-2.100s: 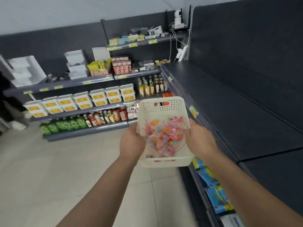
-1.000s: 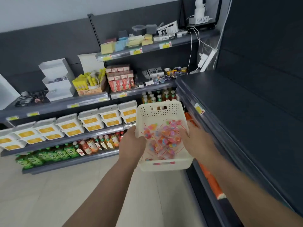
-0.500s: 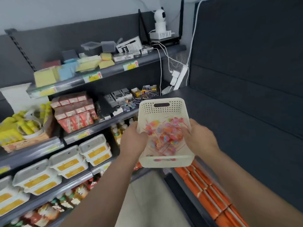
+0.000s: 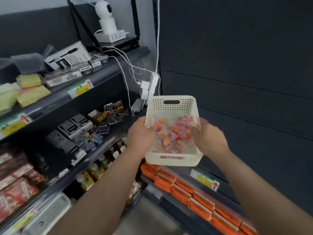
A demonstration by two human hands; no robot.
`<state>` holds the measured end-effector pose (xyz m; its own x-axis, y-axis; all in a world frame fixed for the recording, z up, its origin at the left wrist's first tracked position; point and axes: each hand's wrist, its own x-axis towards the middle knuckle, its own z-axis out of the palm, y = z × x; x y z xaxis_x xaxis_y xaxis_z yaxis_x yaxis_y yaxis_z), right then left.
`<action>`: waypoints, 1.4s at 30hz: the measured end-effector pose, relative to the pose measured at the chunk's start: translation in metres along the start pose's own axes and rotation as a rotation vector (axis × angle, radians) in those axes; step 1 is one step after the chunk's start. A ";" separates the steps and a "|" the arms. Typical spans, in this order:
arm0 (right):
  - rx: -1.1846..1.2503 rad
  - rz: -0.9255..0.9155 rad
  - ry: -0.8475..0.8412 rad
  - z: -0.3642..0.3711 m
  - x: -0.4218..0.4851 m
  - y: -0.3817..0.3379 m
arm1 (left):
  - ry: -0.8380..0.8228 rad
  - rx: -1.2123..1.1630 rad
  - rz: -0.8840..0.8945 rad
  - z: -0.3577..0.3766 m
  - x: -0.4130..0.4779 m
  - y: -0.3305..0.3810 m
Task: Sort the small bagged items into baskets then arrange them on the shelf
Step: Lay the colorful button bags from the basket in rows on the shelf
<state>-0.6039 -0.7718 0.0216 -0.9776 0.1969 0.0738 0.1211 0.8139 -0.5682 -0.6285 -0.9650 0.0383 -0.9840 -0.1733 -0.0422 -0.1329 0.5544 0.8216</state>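
While we face the corner where two shelf units meet, we hold a cream perforated basket (image 4: 172, 106) out in front of us with both hands. Our left hand (image 4: 140, 134) grips the basket's left wall, with the fingers curled round the rim. Our right hand (image 4: 209, 136) grips the right wall the same way, knuckles up and fingers closed over the edge.

Inside the basket lie the small bagged items (image 4: 172, 133) - clear packets full of pink, orange and blue pieces, heaped toward the middle and the far end. A little pink shows through the handle slot in the near wall.

The basket sits level or nearly so in front of a dark back panel (image 4: 245, 82), above the front edge of a dark shelf (image 4: 225, 189) that carries a yellow price label (image 4: 205, 181). We cannot tell whether its base touches that shelf or hangs just over it.

Below the basket, a row of orange packs (image 4: 183, 185) runs along the next shelf down. To the left of the basket, a white power strip (image 4: 152, 85) with plugs and cables hangs in the corner - above it, a white camera (image 4: 105, 16) stands on the top shelf. Farther left we see black boxes (image 4: 74, 128), yellow pads (image 4: 32, 94) and bottles (image 4: 94, 170) on the other unit.
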 end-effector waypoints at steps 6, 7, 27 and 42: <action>0.041 0.136 0.009 0.011 0.043 0.005 | -0.114 0.097 0.080 0.021 0.075 0.013; 0.050 0.147 -0.002 0.013 0.049 0.005 | -0.137 0.107 0.089 0.023 0.086 0.012; 0.185 0.326 0.019 0.049 0.067 -0.028 | -0.229 0.421 0.470 0.027 0.177 -0.027; -0.169 0.471 0.051 0.038 0.019 0.000 | -0.408 0.637 0.471 0.110 0.184 0.034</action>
<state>-0.6286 -0.7888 -0.0085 -0.8010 0.5872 -0.1170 0.5776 0.7063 -0.4093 -0.8275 -0.8886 -0.0039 -0.9029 0.4226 -0.0791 0.3745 0.8634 0.3381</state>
